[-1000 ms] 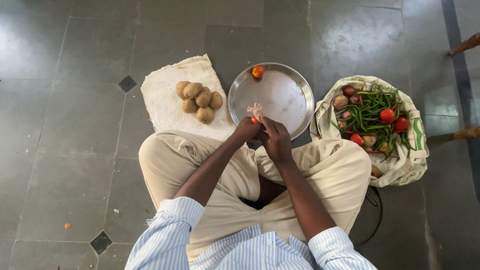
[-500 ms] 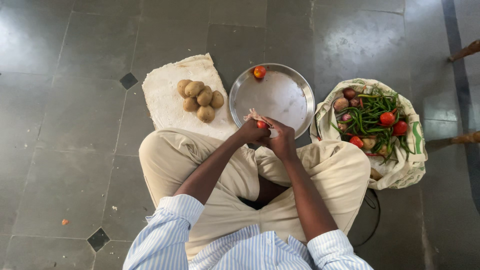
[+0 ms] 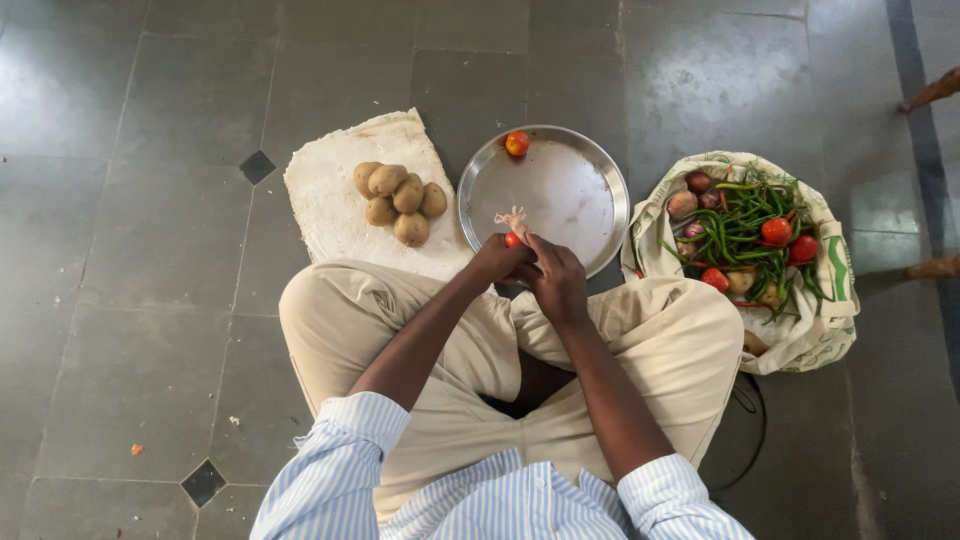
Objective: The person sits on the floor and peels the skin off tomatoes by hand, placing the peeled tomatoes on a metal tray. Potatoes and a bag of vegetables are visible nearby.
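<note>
I sit cross-legged on a grey tiled floor. My left hand [image 3: 496,260] holds a small red tomato [image 3: 511,240] over the near rim of a round steel plate [image 3: 590,150]. A pale bit of cloth or wrapping [image 3: 514,220] sticks up from the tomato. My right hand [image 3: 557,282] is pressed against the same tomato, fingers closed on it. A second tomato [image 3: 516,144] lies at the far edge of the plate.
Several potatoes [image 3: 399,201] are piled on a white cloth [image 3: 330,210] left of the plate. On the right, an open cloth bag [image 3: 800,335] holds green chillies [image 3: 735,225], tomatoes [image 3: 776,231] and onions. Wooden furniture legs [image 3: 930,90] stand at the far right.
Both hands shifted slightly while working on the tomato; the pale scrap rose and turned above it. Plate, potatoes and bag stayed where they were.
</note>
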